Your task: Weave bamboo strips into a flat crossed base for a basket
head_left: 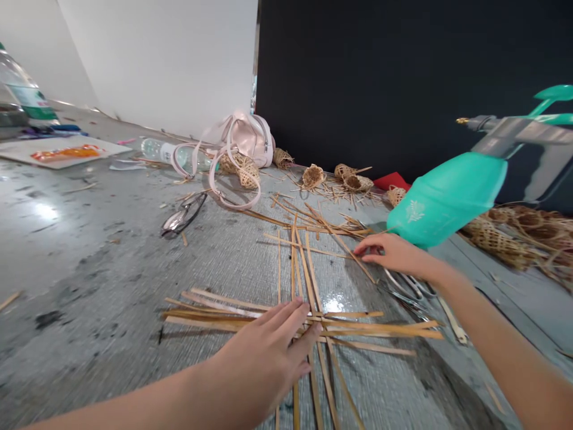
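Note:
My left hand lies over a crossing of thin bamboo strips on the table, its fingers stretched out and pressing down where they overlap. Several strips run left to right under it, and other strips run away from me. Farther off to the right, my right hand has its fingertips closed at the end of a narrow bamboo strip. A second strip lies slanting right beside those fingertips. Below the right wrist lie scissors, partly hidden by the arm.
A turquoise spray bottle stands tilted in view just behind my right hand. Woven bamboo pieces lie along the back, near a pink bag. Eyeglasses and a plastic bottle lie left of centre. More woven pieces are at right.

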A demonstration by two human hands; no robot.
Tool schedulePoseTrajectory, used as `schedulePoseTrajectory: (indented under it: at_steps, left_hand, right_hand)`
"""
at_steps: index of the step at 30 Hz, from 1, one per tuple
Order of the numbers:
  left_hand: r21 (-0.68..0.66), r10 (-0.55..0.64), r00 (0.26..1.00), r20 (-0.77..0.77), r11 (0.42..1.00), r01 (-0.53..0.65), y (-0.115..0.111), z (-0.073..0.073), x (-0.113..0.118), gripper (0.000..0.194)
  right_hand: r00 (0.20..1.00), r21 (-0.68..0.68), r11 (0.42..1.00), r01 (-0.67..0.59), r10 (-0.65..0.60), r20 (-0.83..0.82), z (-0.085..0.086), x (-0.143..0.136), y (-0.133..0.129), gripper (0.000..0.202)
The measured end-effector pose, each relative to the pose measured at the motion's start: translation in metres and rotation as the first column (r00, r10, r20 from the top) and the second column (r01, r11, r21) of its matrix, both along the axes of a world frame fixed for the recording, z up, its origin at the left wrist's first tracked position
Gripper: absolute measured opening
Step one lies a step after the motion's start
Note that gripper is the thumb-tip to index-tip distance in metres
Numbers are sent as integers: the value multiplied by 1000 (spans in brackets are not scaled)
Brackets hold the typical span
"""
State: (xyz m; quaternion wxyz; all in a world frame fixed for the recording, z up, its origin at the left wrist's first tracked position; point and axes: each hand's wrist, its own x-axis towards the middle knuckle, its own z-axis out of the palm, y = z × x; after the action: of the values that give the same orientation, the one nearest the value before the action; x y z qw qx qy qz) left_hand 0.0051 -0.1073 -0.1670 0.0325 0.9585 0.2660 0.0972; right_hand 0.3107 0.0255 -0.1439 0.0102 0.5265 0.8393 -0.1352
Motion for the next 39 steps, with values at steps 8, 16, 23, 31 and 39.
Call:
schedulePoseTrajectory:
  at_steps: [8, 16, 23, 31, 39]
  left_hand:
    - [-6, 4, 1000, 24, 1000, -4, 1, -4, 1, 41]
    - [-22, 14, 1000, 18, 1000, -14, 1, 4, -1, 39]
    - [34, -15, 1000, -9, 999, 15, 2, 3, 0, 41]
    - [147, -42, 999, -18, 988, 44, 2, 1, -1, 39]
    - [162, -54, 997, -51, 985, 62, 2, 2, -2, 40]
  right_hand:
    - [987, 95, 985, 142, -134, -89, 24, 8, -7, 24]
    - [958, 27, 972, 233, -225, -178, -19, -20, 2, 25]
    - [898, -71, 969, 238, -247, -364, -4, -15, -6, 25]
    - [798, -126, 970, 206, -241, -553, 36, -30, -30, 21]
    - [818, -73, 983, 171, -183, -545, 60, -40, -48, 20]
